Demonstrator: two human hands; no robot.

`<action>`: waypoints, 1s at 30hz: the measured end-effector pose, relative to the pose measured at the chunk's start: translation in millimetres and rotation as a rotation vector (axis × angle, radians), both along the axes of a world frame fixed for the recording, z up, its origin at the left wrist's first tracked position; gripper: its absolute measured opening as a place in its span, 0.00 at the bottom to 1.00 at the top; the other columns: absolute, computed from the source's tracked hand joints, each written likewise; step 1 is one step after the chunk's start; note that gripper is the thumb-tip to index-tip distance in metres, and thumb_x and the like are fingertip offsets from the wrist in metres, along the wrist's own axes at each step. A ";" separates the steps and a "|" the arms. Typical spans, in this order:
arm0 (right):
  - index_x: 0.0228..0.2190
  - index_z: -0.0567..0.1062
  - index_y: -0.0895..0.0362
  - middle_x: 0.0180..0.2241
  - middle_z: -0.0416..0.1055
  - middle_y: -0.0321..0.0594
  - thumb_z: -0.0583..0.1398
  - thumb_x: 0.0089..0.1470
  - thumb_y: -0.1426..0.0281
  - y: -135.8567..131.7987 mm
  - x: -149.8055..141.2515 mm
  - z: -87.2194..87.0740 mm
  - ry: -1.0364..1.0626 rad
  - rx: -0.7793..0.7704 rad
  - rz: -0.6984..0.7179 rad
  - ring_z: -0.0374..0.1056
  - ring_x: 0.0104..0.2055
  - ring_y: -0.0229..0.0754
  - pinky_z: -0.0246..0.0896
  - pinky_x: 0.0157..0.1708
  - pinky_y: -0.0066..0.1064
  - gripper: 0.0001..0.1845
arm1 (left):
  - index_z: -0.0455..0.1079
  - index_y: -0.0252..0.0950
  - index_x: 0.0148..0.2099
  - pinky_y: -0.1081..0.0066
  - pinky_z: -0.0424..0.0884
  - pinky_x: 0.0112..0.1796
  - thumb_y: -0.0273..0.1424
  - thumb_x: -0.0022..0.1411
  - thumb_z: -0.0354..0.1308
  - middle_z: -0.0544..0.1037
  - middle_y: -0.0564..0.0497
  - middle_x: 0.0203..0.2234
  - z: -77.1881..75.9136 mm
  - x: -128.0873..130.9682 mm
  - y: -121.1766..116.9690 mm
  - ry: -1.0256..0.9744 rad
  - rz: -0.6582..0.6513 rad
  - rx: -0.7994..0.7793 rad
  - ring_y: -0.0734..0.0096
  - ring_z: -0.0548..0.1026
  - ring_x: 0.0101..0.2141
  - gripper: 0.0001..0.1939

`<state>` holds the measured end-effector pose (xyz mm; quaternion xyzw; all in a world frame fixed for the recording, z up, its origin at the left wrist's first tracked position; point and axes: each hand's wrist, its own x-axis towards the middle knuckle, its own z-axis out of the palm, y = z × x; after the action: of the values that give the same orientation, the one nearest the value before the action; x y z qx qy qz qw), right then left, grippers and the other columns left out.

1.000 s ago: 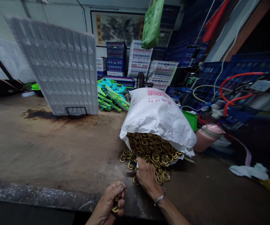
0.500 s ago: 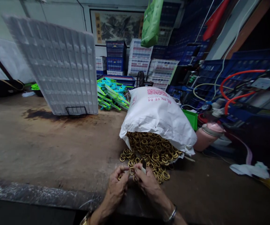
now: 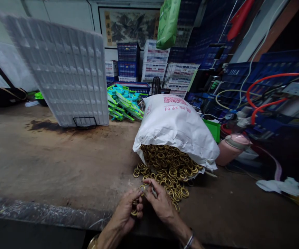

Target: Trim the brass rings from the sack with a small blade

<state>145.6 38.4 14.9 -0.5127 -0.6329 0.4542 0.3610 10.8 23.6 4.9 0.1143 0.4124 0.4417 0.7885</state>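
Note:
A white woven sack (image 3: pixel 176 126) lies on its side on the worn brown table (image 3: pixel 61 162), its mouth toward me, spilling a heap of brass rings (image 3: pixel 168 171). My left hand (image 3: pixel 125 211) is closed around a small bunch of brass rings (image 3: pixel 134 209) at the near table edge. My right hand (image 3: pixel 159 202) pinches a ring together with a small dark-and-white tool at its fingertips. The fingertips of both hands meet just in front of the heap.
A white moulded tray (image 3: pixel 66 72) leans upright on a wire stand at the back left. Green and blue plastic parts (image 3: pixel 123 102) lie behind the sack. A pink flask (image 3: pixel 232 148), a green box, hoses and stacked crates crowd the right and back.
A second ago my right hand was reaching into the heap and my left hand was low and apart. Both hands have since come together, the right bringing a ring to the left.

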 end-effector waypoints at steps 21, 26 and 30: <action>0.25 0.66 0.57 0.20 0.64 0.32 0.53 0.51 0.59 -4.6 -13.4 -18.2 0.037 -0.087 -0.021 0.59 0.24 0.35 0.54 0.26 0.25 0.14 | 0.58 0.36 0.29 0.81 0.56 0.15 0.38 0.49 0.60 0.67 0.58 0.18 -0.5 2.9 -17.6 0.187 0.060 0.149 0.83 0.62 0.14 0.14; 0.23 0.65 0.57 0.18 0.62 0.31 0.52 0.51 0.57 -4.7 -15.3 -17.1 0.075 -0.107 -0.025 0.59 0.22 0.35 0.53 0.25 0.25 0.15 | 0.61 0.35 0.28 0.79 0.58 0.13 0.45 0.51 0.56 0.67 0.57 0.18 -8.3 1.9 -22.6 0.346 -0.058 0.264 0.83 0.60 0.12 0.18; 0.23 0.65 0.56 0.19 0.62 0.32 0.48 0.54 0.59 -5.0 -11.8 -18.6 -0.041 -0.046 -0.022 0.58 0.23 0.35 0.52 0.26 0.25 0.16 | 0.61 0.35 0.29 0.79 0.59 0.14 0.44 0.54 0.54 0.67 0.57 0.19 -10.2 -0.5 -25.1 0.285 -0.074 0.304 0.83 0.60 0.13 0.16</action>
<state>133.8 33.5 -3.7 -0.5371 -0.6238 0.4539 0.3411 10.3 -1.5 -5.3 0.3083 0.4437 0.4492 0.7115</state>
